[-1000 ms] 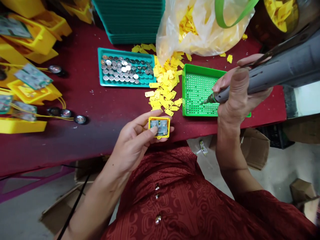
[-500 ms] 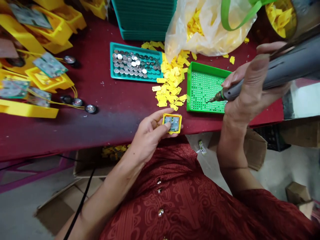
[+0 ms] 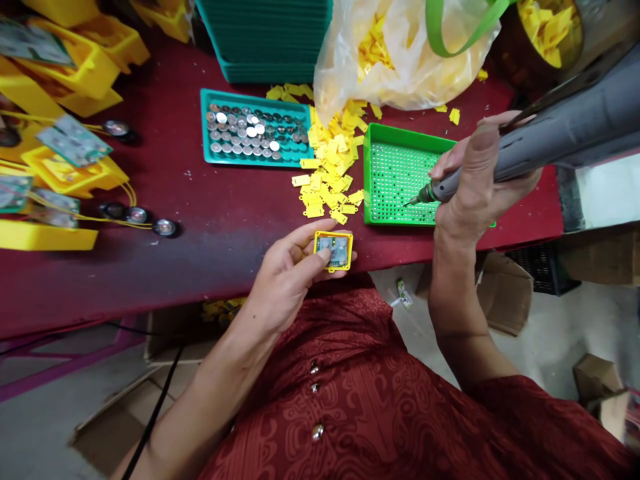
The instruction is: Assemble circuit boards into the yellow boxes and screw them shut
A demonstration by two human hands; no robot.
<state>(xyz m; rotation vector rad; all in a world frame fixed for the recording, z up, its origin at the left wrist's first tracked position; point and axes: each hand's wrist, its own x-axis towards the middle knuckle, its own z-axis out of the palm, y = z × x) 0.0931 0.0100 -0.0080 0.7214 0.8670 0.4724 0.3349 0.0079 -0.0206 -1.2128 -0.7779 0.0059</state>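
Observation:
Near the table's front edge, my left hand (image 3: pixel 287 277) is closed on a small yellow plastic case (image 3: pixel 349 252). A circuit board (image 3: pixel 339 251) sits inside the case, and my thumb presses on the board. My right hand (image 3: pixel 473 180) wraps round a grey electric screwdriver (image 3: pixel 530 143), which is tilted with its bit down to the left. The tip of the bit is over the green perforated basket (image 3: pixel 367 180); whether it touches anything there I cannot tell. Small yellow plastic pieces (image 3: pixel 333 160) lie heaped between the case and the teal tray (image 3: pixel 205 130).
Rows of coin cells (image 3: pixel 245 142) fill the teal tray. Behind it are stacked teal trays (image 3: pixel 265 40) and a plastic bag (image 3: pixel 400 80) of yellow pieces. Yellow housings (image 3: pixel 75 67) with wired boards crowd the left, near small round wired parts (image 3: pixel 164 227). Cardboard boxes (image 3: pixel 505 293) stand below.
The whole scene has shifted slightly left in view. My right hand with the screwdriver has come a little closer to the case. Both hands keep their hold.

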